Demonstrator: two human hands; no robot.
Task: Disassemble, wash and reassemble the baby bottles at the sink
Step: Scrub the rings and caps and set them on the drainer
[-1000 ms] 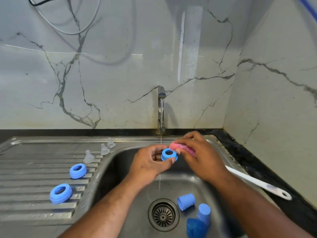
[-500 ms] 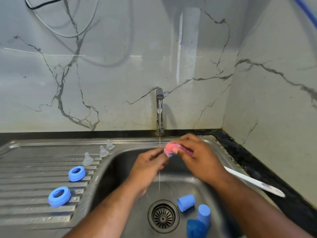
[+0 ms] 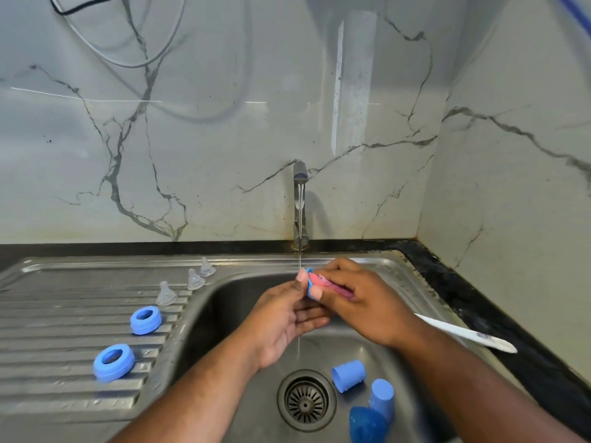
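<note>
Presently the person stands at the steel sink [image 3: 224,318] with both hands over the basin, under a thin stream from the tap [image 3: 300,199]. The left hand [image 3: 284,321] holds a blue collar ring [image 3: 309,284] edge-on, thumb on its near face and fingers curled beneath it. The right hand [image 3: 367,302] grips the pink head of a bottle brush [image 3: 323,280], fingers closed round it and pressing it against the ring; the brush's white handle juts out to the right over the sink rim and the black bench [image 3: 479,302]. On the ribbed drainboard [image 3: 48,318] to the left lie two more blue rings [image 3: 145,320], one nearer the viewer, and three clear teats [image 3: 166,294] stand in a row just beside the basin edge. Two blue caps [image 3: 348,375] lie in the basin right of the drain [image 3: 306,401], one on its side and one upright, and a darker blue piece [image 3: 366,425] touches the upright one.
</note>
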